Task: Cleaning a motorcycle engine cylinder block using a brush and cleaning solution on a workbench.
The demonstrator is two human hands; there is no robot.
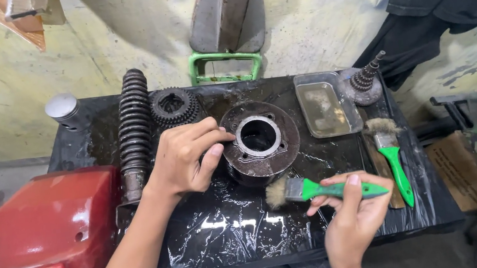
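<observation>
The left hand [183,159] rests on the left rim of the engine cylinder [260,141]; its fingers [214,136] are curled narrowly, the fingertips pressing the top edge and the thumb set against the finned side wall; the hand steadies the part rather than enclosing it. The cylinder stands bore-up near the centre of the black plastic-covered bench top [232,227], closer to its rear edge than to its front edge.

The right hand [355,207] is closed round the green handle of a paintbrush [319,189]; thumb and forefinger pinch the handle from above, the other fingers folded beneath; the bristles point left and lie just in front of the cylinder base, whether touching it cannot be told.

A second green-handled brush [393,153] lies near the right edge; a shallow metal tray [326,107] and a stepped gear shaft [365,81] sit toward the rear right corner. A coil spring shock absorber [132,129] lies along the left side, with a toothed sprocket cluster [175,107] beside it and a piston [63,111] at the rear left corner. A red body cover [48,229] overhangs the left edge.
</observation>
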